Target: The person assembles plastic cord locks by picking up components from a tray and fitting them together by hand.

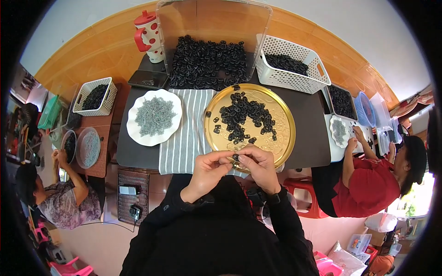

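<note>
The two bare hands meet above the near edge of a round, gold-coloured tray with an embossed surface (283,120). The left hand (207,174) and the right hand (259,168) come together at the fingertips, thumbs and forefingers pinched on a small, dark, rounded piece (235,157); the fingers partly cover it. Long black sleeves (159,225) cover both forearms.

On the tray, beyond the hands, lies a loose pile of small black oval pieces with openings in them (244,112), a few strays to its left. A grey-and-white striped cloth (182,142) runs partly under the tray's left side. Left of that, a white plate with a wavy rim (133,131) holds a heap of small, slender grey pieces (155,116). All this rests on a dark brown tabletop (311,133).

Farther off, a flat black rectangular object (148,79) lies at left, near a white tumbler with red spots, red lid and red handle (154,41). At far centre, a clear plastic bin (216,20) contains a large heap of black pieces (207,60). Right of it, a white perforated plastic basket (292,82) holds more.
</note>
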`<action>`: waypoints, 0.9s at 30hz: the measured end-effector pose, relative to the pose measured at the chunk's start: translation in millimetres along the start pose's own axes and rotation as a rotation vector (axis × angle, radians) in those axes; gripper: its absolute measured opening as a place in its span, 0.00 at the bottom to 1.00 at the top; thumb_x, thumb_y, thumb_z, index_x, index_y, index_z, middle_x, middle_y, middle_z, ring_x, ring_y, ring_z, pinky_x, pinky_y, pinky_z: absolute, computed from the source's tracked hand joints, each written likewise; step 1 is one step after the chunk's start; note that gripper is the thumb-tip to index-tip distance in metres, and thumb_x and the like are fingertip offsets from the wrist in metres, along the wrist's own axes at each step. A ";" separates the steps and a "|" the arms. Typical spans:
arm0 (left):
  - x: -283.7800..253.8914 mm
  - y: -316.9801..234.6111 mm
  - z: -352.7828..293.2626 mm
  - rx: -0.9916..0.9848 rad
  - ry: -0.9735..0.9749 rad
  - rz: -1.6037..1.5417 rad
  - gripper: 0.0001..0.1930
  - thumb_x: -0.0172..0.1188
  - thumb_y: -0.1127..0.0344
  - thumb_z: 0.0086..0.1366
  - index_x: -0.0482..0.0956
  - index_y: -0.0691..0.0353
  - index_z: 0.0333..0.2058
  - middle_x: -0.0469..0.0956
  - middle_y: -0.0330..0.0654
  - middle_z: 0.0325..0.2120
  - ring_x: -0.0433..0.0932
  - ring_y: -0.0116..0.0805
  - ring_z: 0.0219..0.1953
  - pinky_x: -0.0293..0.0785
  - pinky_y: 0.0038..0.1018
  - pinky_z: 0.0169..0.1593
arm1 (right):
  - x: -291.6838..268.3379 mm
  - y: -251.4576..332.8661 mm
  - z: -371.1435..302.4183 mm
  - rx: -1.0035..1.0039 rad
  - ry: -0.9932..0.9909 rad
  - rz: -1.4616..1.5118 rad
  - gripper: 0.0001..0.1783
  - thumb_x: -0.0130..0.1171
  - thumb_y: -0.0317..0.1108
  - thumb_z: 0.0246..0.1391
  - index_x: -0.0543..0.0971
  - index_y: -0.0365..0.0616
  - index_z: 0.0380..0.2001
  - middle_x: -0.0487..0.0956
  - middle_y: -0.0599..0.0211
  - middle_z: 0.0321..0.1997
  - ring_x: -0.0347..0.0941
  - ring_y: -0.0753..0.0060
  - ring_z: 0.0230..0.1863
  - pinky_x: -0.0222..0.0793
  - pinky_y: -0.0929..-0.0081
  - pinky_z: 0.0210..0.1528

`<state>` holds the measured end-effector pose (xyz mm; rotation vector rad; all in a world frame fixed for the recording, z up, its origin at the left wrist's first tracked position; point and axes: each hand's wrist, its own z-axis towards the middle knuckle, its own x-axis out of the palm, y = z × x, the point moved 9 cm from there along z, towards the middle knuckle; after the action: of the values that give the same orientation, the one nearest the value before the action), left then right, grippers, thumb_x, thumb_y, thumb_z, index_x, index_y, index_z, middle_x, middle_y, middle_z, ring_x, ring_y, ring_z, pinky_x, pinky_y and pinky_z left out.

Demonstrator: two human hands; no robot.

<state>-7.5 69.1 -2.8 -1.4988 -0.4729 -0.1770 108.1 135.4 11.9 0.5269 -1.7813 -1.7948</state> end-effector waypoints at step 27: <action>-6.1 8.7 0.0 -0.051 -0.009 -0.056 0.12 0.59 0.82 0.57 0.80 0.68 0.41 0.80 0.42 0.28 0.76 0.22 0.26 0.71 0.16 0.27 | 6.3 6.9 -2.6 -0.026 0.025 -0.088 0.04 0.53 0.19 0.54 0.77 0.33 0.34 0.72 0.71 0.29 0.68 0.84 0.29 0.63 0.85 0.31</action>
<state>-9.5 68.7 -13.2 -1.5376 -0.5214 -0.2282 105.7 129.7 19.3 0.6226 -1.7404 -1.8598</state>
